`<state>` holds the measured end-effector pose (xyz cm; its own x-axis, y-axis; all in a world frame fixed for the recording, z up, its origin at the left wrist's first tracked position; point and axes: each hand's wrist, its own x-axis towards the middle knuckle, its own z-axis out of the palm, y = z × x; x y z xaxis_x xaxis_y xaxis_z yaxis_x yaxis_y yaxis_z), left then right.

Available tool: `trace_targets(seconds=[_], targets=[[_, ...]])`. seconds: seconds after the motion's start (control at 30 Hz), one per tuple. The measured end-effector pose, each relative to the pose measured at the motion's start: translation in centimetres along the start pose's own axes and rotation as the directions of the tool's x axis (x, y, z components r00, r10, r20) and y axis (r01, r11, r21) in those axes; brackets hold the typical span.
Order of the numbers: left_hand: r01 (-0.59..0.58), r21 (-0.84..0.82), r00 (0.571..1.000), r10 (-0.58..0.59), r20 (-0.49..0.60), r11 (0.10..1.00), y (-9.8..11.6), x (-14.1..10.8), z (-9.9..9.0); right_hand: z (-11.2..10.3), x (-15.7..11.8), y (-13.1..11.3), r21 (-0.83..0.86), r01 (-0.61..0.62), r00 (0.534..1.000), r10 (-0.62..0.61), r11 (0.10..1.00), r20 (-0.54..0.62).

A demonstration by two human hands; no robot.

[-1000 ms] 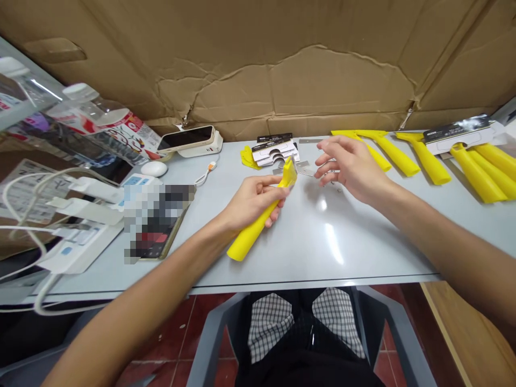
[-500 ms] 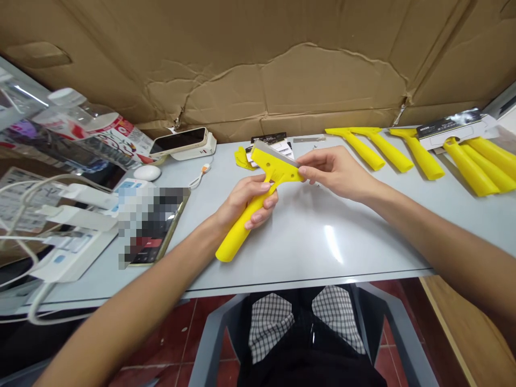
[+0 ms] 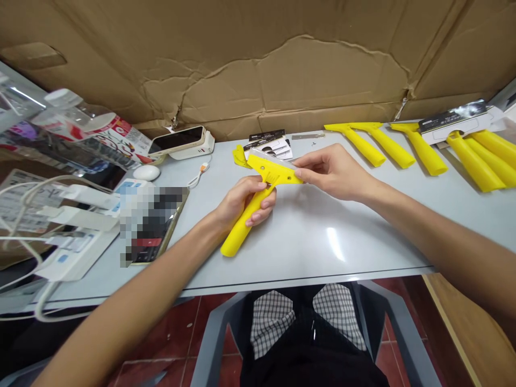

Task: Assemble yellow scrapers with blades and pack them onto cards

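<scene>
A yellow scraper (image 3: 241, 230) is held tilted above the table, its wide head up and to the right. My left hand (image 3: 242, 200) is closed around the upper handle, just below the head. Along the head's far edge runs a thin metal blade (image 3: 272, 156). My right hand (image 3: 336, 171) pinches the right end of the head and blade between thumb and fingers; the fingertips behind are partly hidden. Beyond the head lie a small yellow piece (image 3: 239, 156), black-and-white packets (image 3: 268, 144), a flat metal blade strip (image 3: 308, 136) and tiny screws (image 3: 314, 143).
Several yellow scraper handles (image 3: 365, 148) lie at the back right, some beside a black-and-white box (image 3: 455, 124). At left are a power strip (image 3: 80, 252) with cables, a phone (image 3: 161, 226), a white mouse (image 3: 147, 172) and bottles (image 3: 100, 126). A cardboard sheet (image 3: 226, 97) stands behind the table.
The scraper's head has tipped slightly, so the blade shows narrower and its face is turned differently. My right fingers stay at the head's right end; the metal strip behind is more exposed.
</scene>
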<state>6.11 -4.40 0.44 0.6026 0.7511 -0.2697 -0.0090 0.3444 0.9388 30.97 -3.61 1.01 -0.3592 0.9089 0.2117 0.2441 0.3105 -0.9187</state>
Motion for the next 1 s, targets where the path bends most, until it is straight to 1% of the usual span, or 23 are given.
trace_targets(seconds=[0.27, 0.4, 0.57, 0.63, 0.7, 0.77, 0.8, 0.83, 0.87, 0.9, 0.93, 1.0], targets=[[-0.021, -0.004, 1.000, 0.021, 0.009, 1.000, -0.3, 0.0, 0.0, -0.4, 0.1, 0.1, -0.033, 0.014, 1.000, -0.013, 0.999, 0.020], [-0.055, -0.016, 0.998, 0.055, 0.033, 0.998, -0.9, 0.2, -0.5, -0.6, 0.2, 0.4, -0.059, 0.064, 0.996, -0.061, 0.996, 0.066], [-0.054, 0.013, 0.998, 0.053, 0.028, 0.998, -1.3, 0.3, -0.9, -0.5, 0.3, 0.1, -0.080, 0.060, 0.994, -0.052, 0.995, 0.091], [-0.058, 0.023, 0.998, 0.058, 0.016, 0.998, -1.3, 0.3, -0.9, -0.8, 0.5, -0.3, -0.117, 0.061, 0.994, -0.050, 0.991, 0.094], [-0.062, 0.040, 0.998, 0.062, 0.000, 0.997, -1.3, 0.4, -0.7, -1.6, 0.7, -0.6, -0.205, 0.070, 0.997, -0.059, 0.976, 0.059], [-0.062, 0.059, 0.998, 0.063, -0.018, 0.996, -1.3, 0.4, -0.6, -2.9, 0.9, -0.6, -0.375, 0.076, 0.997, -0.083, 0.924, -0.002], [-0.060, 0.067, 0.998, 0.062, -0.028, 0.996, -1.3, 0.5, -0.6, -3.6, 1.0, -0.5, -0.483, 0.075, 0.995, -0.094, 0.872, -0.015], [-0.059, 0.073, 0.997, 0.062, -0.037, 0.996, -1.2, 0.5, -0.5, -4.3, 1.1, -0.3, -0.590, 0.076, 0.995, -0.096, 0.804, -0.003], [-0.057, 0.078, 0.997, 0.061, -0.045, 0.995, -1.2, 0.5, -0.5, -5.0, 1.2, -0.1, -0.676, 0.082, 0.996, -0.078, 0.733, 0.036], [-0.056, 0.084, 0.997, 0.060, -0.054, 0.995, -1.2, 0.5, -0.4, -5.6, 1.3, 0.2, -0.734, 0.083, 0.996, -0.035, 0.674, 0.080], [-0.055, 0.091, 0.996, 0.061, -0.065, 0.994, -1.2, 0.5, -0.3, -6.1, 1.3, 0.6, -0.766, 0.078, 0.993, 0.022, 0.638, 0.120], [-0.051, 0.107, 0.995, 0.060, -0.083, 0.993, -1.2, 0.5, -0.2, -6.7, 1.4, 1.2, -0.783, 0.069, 0.980, 0.106, 0.618, 0.170]])
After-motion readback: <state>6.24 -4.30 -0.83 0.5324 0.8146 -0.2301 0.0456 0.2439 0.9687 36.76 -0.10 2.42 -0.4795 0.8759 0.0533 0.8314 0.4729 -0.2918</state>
